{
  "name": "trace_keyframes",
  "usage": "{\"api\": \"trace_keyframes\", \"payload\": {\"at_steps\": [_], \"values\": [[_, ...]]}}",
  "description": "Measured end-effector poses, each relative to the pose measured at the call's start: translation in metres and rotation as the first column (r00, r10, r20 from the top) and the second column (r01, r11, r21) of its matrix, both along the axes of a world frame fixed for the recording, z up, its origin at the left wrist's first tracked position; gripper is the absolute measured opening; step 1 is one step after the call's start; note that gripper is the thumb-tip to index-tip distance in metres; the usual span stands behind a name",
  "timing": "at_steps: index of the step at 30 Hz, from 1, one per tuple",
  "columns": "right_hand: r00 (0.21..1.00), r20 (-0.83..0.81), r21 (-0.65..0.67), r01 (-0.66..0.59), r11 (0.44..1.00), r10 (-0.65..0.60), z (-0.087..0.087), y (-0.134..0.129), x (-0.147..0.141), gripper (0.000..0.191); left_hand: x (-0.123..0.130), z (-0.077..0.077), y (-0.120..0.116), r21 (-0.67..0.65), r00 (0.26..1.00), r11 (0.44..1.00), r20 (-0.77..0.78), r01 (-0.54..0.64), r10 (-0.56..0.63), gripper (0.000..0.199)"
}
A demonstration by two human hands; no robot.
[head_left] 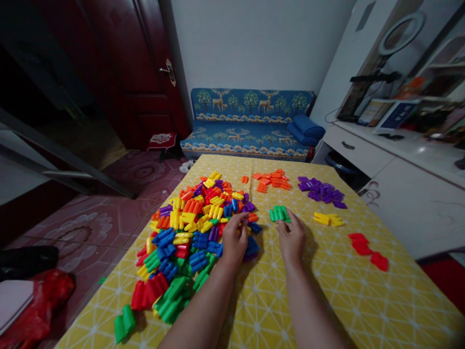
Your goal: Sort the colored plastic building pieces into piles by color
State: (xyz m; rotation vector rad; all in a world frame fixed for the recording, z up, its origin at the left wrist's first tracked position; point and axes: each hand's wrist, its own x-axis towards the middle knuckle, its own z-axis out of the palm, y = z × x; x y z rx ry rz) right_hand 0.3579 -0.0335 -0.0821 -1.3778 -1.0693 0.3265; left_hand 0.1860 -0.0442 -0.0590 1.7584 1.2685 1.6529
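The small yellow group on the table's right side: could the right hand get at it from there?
Probably yes: the right hand is at the green blocks, and only patterned tablecloth shows between it and the yellow group.

Left of your left hand (pixel 235 238), a heap of blocks (pixel 199 238) in yellow, orange, red, blue, green and purple. At your right hand (pixel 292 238), green blocks (pixel 279 213). Beneath both, a yellow tablecloth (pixel 264 295) with white lines; ahead, a blue sofa (pixel 250 127) patterned with deer and trees.
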Motion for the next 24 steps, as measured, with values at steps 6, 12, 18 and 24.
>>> {"api": "trace_keyframes", "payload": {"at_steps": [6, 12, 18, 24], "values": [[0.990, 0.138, -0.016, 0.000, 1.000, 0.002, 0.018, -0.012, -0.013, 0.028, -0.001, 0.002, 0.000, -0.024, 0.998, 0.998, 0.024, -0.052, 0.053, 0.023], [0.842, 0.327, -0.361, -0.308, 0.880, 0.429, 0.022, -0.017, -0.027, 0.038, -0.002, -0.001, 0.002, -0.022, 0.998, 0.998, 0.018, -0.058, 0.058, 0.024], [0.780, 0.490, -0.430, -0.172, 0.886, 0.389, 0.026, -0.021, -0.036, 0.036, -0.001, 0.000, 0.002, -0.014, 0.998, 0.999, -0.032, -0.050, 0.050, 0.022], [0.931, -0.071, -0.319, -0.361, 0.876, 0.357, 0.022, -0.019, -0.027, 0.028, -0.002, 0.000, 0.002, -0.009, 0.998, 0.998, -0.021, -0.057, 0.057, 0.022]]}}
